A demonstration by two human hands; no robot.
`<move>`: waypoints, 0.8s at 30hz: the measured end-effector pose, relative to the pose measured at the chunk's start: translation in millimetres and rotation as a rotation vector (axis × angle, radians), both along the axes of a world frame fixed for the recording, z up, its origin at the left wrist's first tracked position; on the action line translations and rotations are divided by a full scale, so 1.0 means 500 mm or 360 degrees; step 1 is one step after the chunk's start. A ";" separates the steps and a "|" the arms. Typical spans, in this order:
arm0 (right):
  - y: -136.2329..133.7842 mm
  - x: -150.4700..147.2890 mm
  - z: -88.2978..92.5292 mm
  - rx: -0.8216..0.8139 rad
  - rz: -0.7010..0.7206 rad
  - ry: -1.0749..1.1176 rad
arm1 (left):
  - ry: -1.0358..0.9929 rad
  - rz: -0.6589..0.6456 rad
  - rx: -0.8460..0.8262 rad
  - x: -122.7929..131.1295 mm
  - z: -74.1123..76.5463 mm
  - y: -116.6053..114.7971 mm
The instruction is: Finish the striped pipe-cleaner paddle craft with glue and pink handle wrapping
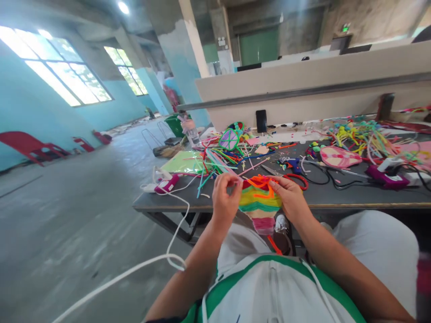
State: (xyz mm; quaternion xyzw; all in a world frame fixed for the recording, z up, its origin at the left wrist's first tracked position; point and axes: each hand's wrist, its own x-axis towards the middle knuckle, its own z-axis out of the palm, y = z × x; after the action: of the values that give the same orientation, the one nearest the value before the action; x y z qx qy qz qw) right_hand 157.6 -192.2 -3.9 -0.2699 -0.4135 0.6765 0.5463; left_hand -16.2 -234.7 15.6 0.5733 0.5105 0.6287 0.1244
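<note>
A striped pipe-cleaner craft piece [261,206], in red, yellow, teal, beige and pink bands and narrowing downward, hangs over the table's front edge above my lap. My right hand [292,196] pinches its upper right corner between thumb and fingers. Bent orange pipe cleaners [264,181] lie across its top, close to the right fingertips. At the upper left edge of the piece, my left hand [226,198] is closed in a pinch; what its fingertips hold is too small to make out.
Loose pipe cleaners [215,159] cover the table's left part, with a round green-and-purple craft [229,140] behind. Red-handled scissors [296,180], a blue glue gun [294,165] and a pink oval craft [340,157] lie rightward. A white cable [171,242] hangs at left. A phone [261,121] leans on the partition.
</note>
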 end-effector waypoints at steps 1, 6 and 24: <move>-0.001 0.004 0.001 -0.0011 -0.0036 0.0085 | 0.0178 0.0146 0.0161 0.008 -0.001 -0.013; 0.020 0.022 -0.005 0.0041 -0.0287 0.0489 | 0.0553 0.0287 0.0469 0.021 -0.015 -0.051; 0.057 0.096 -0.054 -0.0161 0.0113 0.0476 | -0.0392 -0.0927 -0.0952 -0.010 -0.038 -0.029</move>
State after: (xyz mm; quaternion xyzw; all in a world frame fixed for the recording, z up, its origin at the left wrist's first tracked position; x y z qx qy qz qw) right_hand 205.8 -163.9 -31.1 -0.1786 -0.3024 0.7480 0.5632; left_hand -21.4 -249.1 -3.6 0.5529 0.4685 0.4554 0.5172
